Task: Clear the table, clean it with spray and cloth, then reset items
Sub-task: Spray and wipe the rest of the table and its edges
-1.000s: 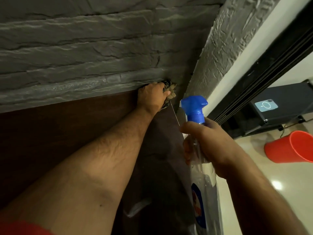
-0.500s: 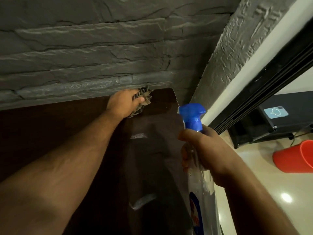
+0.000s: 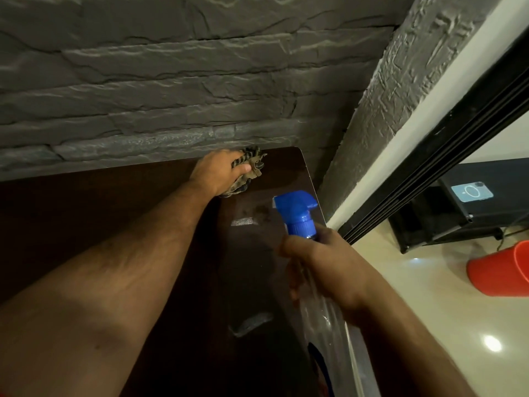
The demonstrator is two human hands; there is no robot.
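Dark wood veneer, glossy and streaked with damp patches, covers the table, which is pushed against a grey stone-faced wall. At the far right corner the left hand bunches a striped cloth in its curled fingers and presses it onto the surface just beside the wall. The right hand grasps the neck of a clear spray bottle with a blue trigger head, held over the right edge. The step in hand looks like wiping. To do it well, the cloth should probably stay flat under firm pressure, run right into the corner, then draw toward the near edge in overlapping passes across the wet marks, with the bottle kept upright and clear of the stroke.
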